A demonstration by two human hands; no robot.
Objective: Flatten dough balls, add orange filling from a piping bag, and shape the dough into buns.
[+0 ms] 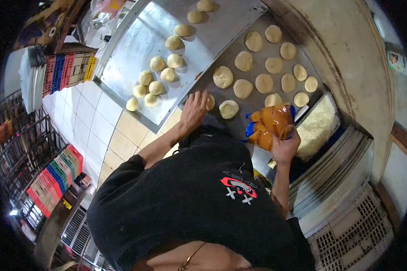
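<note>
Dough (210, 102) lies under the left hand (193, 110), fingers spread flat to press it on the tray (257, 103). Right hand (285, 148) grips an orange bag (272, 125), fingers closed so it stays lifted

Orange bag (272, 124), pale-yellow dough rounds (223, 77)

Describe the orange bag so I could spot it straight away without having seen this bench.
Start at the dark baking tray of flattened dough discs. At its near corner, beside a tub of pale crumbs, the right hand holds the orange bag up. It alone is glossy, crumpled orange plastic with blue edging.
</note>
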